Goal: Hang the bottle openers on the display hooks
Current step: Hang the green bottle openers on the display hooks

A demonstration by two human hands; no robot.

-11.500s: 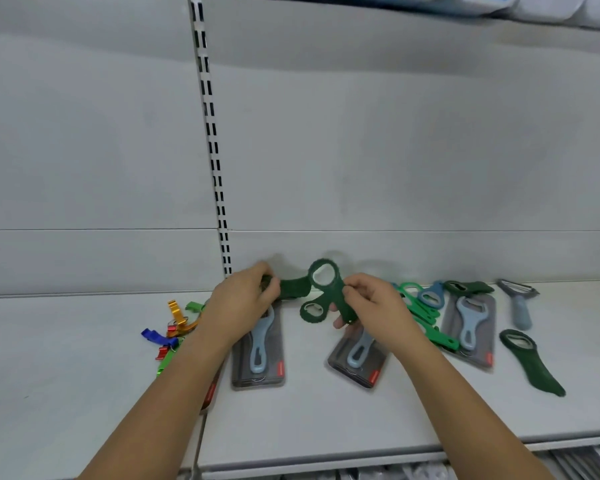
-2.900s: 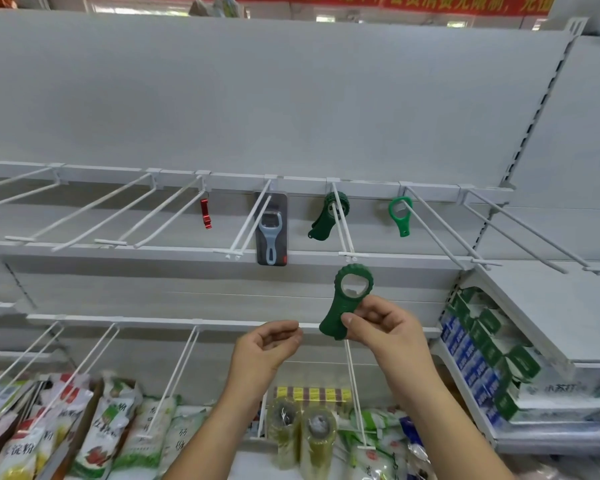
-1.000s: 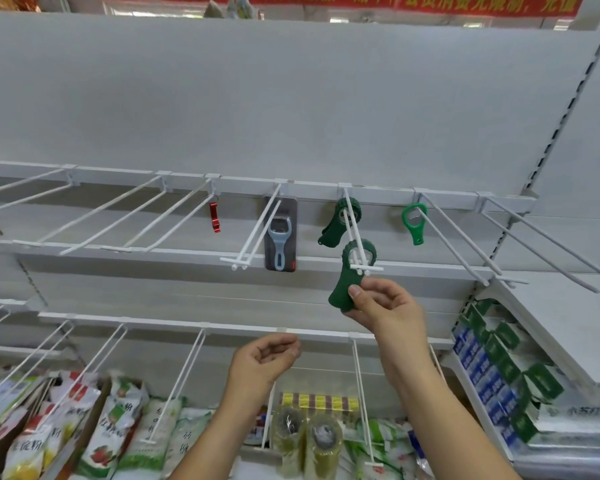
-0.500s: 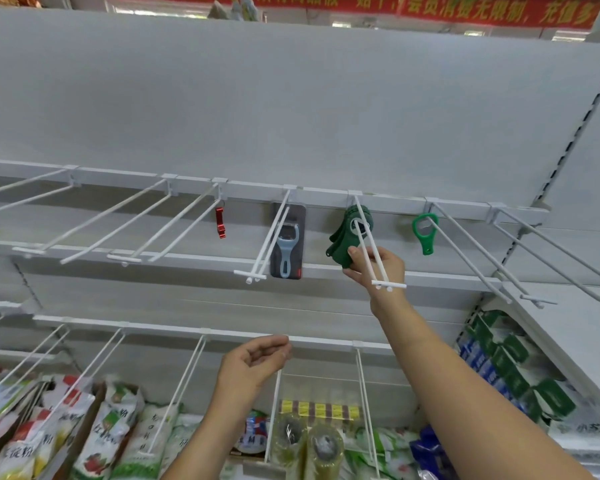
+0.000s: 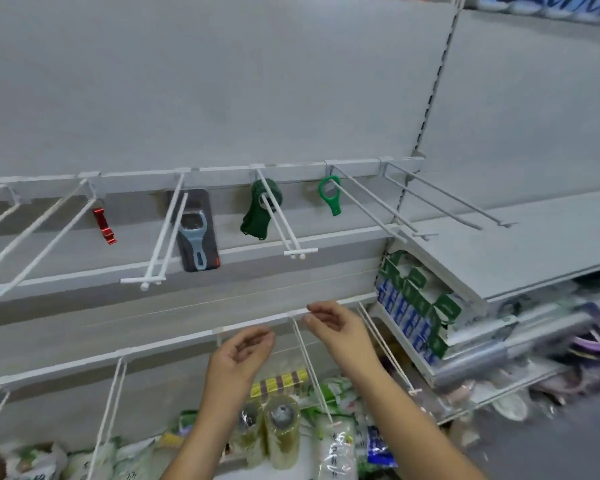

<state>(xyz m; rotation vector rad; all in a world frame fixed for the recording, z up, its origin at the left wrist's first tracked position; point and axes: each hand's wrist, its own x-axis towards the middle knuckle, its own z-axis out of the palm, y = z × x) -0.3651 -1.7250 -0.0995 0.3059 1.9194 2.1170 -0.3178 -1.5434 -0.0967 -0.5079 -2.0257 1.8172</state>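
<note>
Dark green bottle openers (image 5: 260,212) hang bunched at the back of the middle white wire hook (image 5: 282,216). To their right hangs a bright green ring opener (image 5: 330,195). A carded blue-grey opener (image 5: 196,233) hangs on the hook to the left, and a small red opener (image 5: 104,226) hangs further left. My left hand (image 5: 241,355) and my right hand (image 5: 336,329) are both below the hooks, in front of the lower rail, with loosely curled fingers and nothing in them.
Long bare white hooks (image 5: 395,202) jut out toward me along the upper rail. A lower rail (image 5: 153,346) carries more hooks over bagged goods (image 5: 278,431). A shelf (image 5: 520,251) with green-and-blue cartons (image 5: 416,306) stands at the right.
My right hand has let go of the dark green opener, which now hangs on the middle hook, and has dropped down beside my left hand. The view has swung and tilted.
</note>
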